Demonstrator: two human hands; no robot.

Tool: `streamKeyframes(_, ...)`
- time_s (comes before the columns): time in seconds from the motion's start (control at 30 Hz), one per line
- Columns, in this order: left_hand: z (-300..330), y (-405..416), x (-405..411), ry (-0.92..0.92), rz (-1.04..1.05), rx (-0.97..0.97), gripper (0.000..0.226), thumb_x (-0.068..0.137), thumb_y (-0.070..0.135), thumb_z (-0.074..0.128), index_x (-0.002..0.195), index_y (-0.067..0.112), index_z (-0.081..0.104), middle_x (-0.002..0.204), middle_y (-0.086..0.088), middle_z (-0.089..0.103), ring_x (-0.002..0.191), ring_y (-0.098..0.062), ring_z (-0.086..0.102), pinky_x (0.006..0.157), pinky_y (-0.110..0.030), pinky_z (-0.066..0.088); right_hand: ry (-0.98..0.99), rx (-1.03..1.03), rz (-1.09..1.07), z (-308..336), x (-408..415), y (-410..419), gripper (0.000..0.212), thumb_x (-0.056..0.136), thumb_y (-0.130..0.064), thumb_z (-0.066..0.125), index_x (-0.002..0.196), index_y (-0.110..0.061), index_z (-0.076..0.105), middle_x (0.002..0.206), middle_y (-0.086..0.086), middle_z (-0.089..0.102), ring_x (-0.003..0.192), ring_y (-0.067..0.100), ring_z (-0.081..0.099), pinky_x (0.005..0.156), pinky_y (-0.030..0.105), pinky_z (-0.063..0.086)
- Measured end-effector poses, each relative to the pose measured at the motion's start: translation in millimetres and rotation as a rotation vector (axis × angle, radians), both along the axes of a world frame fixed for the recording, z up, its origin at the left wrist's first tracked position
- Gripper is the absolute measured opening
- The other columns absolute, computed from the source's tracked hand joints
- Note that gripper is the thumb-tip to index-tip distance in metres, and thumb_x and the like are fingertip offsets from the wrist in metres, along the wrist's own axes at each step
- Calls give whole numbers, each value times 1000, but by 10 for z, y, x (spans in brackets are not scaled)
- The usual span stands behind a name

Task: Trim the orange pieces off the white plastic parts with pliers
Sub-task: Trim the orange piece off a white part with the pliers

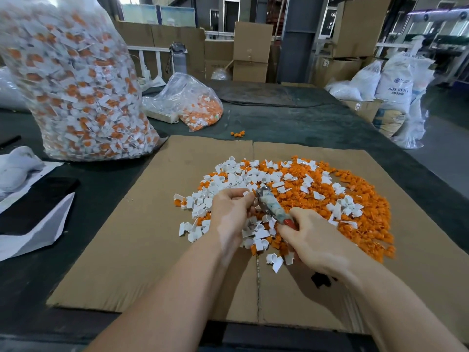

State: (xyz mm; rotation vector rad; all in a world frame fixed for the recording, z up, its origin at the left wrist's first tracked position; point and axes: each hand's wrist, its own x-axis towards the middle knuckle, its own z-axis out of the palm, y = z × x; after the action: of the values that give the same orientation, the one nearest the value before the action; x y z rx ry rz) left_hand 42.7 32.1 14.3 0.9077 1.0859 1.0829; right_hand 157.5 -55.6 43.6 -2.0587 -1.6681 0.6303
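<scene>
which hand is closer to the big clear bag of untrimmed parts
Left. The left hand is on the side of the big bag; the right hand, gripping the pliers, is farther right.

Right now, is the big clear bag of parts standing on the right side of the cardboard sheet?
No, the big clear bag stands left of the cardboard sheet, at its far left corner.

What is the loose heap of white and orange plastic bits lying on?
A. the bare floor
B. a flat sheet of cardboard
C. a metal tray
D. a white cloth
B: the heap of white and orange pieces lies on a flattened brown cardboard sheet spread over the dark table.
</scene>
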Motion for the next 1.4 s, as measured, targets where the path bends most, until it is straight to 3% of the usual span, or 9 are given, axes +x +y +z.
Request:
streamKeyframes(0.17,13,6,-60,42,31,82,10,91,8,60,100,7,59,74,-7,62,59,-10,58,64,-26,52,53,121,-87,-69,28,-12,29,85,-48,57,79,-21,48,82,-6,49,69,10,50,55,23,34)
streamKeyframes(0.33,-36,210,-494,451,208,388,8,94,15,55,95,21,60,83,0,65,63,1,60,53,-15,47,-181,243,-265,-148,246,35,37,80,-50,63,99,-21,50,93,-5,52,82,13,51,62,27,39)
streamKeyframes(0.63,-352,571,-1041,923,332,328,27,96,17,51,119,12,64,118,-9,65,110,-25,57,96,-36,44,-392,264,-420,-396,616,113,52,78,-50,66,107,-7,59,105,10,62,103,28,53,82,37,43)
streamKeyframes(0.8,-379,578,-1040,1106,307,305,31,97,25,49,126,21,60,121,-16,56,116,-31,44,99,-37,34,-458,221,-447,-479,637,113,62,80,-57,59,122,-11,56,119,10,58,116,30,46,92,43,40)
streamKeyframes(0.93,-341,449,-907,996,262,414,29,94,22,53,122,19,61,114,-9,52,116,-26,37,94,-28,28,-542,144,-446,-483,609,120,68,84,-62,48,131,-14,47,130,9,49,122,29,40,96,44,37)
streamKeyframes(1.07,-249,191,-651,796,103,582,11,90,13,60,95,15,70,90,6,52,98,-25,54,92,-14,33,-548,205,-401,-395,532,119,61,85,-52,57,132,-14,48,129,11,47,122,29,39,98,43,35)
streamKeyframes(1.13,-215,71,-542,773,-18,662,10,89,13,61,93,15,71,86,12,53,90,-19,57,88,-26,43,-513,346,-310,-344,464,109,48,85,-34,65,125,-11,55,120,11,54,114,28,45,96,40,36)
streamKeyframes(1.23,-169,-75,-416,827,-181,837,11,88,18,64,94,17,73,81,19,51,87,-5,47,74,-7,32,-441,417,-123,-295,309,70,22,84,-21,68,104,-14,67,102,3,63,101,20,54,94,36,40)
streamKeyframes(1.4,-185,-239,-318,866,-480,946,25,78,45,69,85,21,69,80,18,48,83,-1,38,70,-14,29,-358,365,32,-306,187,-17,4,85,-22,63,89,-23,66,90,-9,60,88,8,50,78,21,40)
